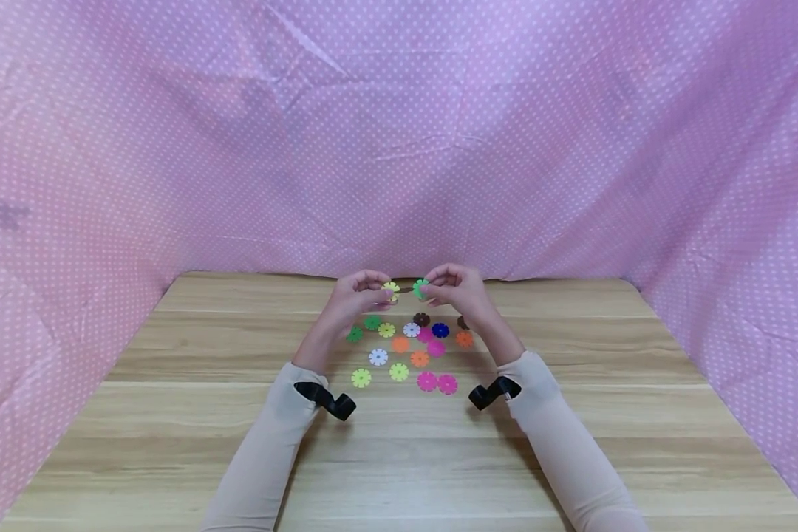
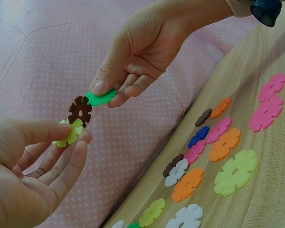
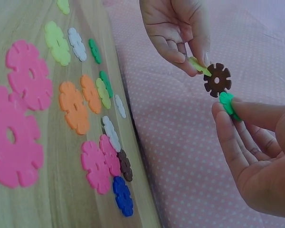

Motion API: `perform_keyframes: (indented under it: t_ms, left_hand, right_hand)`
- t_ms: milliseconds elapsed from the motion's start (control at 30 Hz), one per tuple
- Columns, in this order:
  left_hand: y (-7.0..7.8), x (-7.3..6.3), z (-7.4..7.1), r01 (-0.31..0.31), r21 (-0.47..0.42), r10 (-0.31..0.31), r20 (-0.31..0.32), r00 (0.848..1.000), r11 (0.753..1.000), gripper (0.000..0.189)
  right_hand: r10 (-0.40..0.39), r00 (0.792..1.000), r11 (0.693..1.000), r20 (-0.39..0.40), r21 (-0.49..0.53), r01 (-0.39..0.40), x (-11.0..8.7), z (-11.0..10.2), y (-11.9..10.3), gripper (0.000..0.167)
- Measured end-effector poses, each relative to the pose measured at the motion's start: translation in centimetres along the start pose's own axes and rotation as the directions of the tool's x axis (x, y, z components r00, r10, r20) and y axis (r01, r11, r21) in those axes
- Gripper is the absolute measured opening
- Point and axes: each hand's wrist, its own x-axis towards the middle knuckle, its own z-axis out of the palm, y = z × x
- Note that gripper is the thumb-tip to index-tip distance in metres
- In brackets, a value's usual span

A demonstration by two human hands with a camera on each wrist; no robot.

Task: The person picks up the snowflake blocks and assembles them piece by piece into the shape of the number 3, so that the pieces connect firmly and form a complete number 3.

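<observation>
Both arms are stretched out over the table [image 1: 386, 465], and the hands are held up close together, seen near the middle of its far edge. The wrists are bent so that the fingertips are turned in toward each other.

A yellow disc [image 2: 70, 133] is pinched by the left hand [image 1: 357, 297], with the thumb pressed on top and the other fingers loosely bent and spread. A green disc [image 3: 228, 105] is pinched by the right hand [image 1: 460, 290], with the thumb laid flat on it and the fingers curled under.

Between the hands, a brown disc [image 3: 223, 80] is held up by the two others; its rim is touched by the yellow one on one side and the green one on the other. Loose discs [image 1: 400, 344] are scattered below, and two pink discs [image 1: 425, 386] are set closest to the near edge.
</observation>
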Motion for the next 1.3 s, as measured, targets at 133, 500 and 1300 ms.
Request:
perform_keyframes:
  t_ms: [133, 500, 1300]
  left_hand:
    - [-0.05, -0.01, 0.11, -0.014, 0.014, 0.015, -0.019, 1.000, 1.000, 0.026]
    - [0.23, -0.07, 0.09, 0.001, 0.030, -0.002, 0.012, 1.000, 1.000, 0.025]
    - [0.39, -0.43, 0.00, -0.011, 0.063, 0.009, 0.030, 1.000, 0.998, 0.026]
  right_hand:
    - [0.004, 1.000, 1.000, 0.000, -0.003, -0.004, -0.06, 0.01, -0.02, 0.024]
    - [-0.002, 1.000, 1.000, 0.000, 0.006, 0.002, -0.10, -0.08, -0.15, 0.025]
    - [0.008, 0.999, 1.000, 0.041, -0.006, -0.008, -0.38, 0.10, -0.09, 0.023]
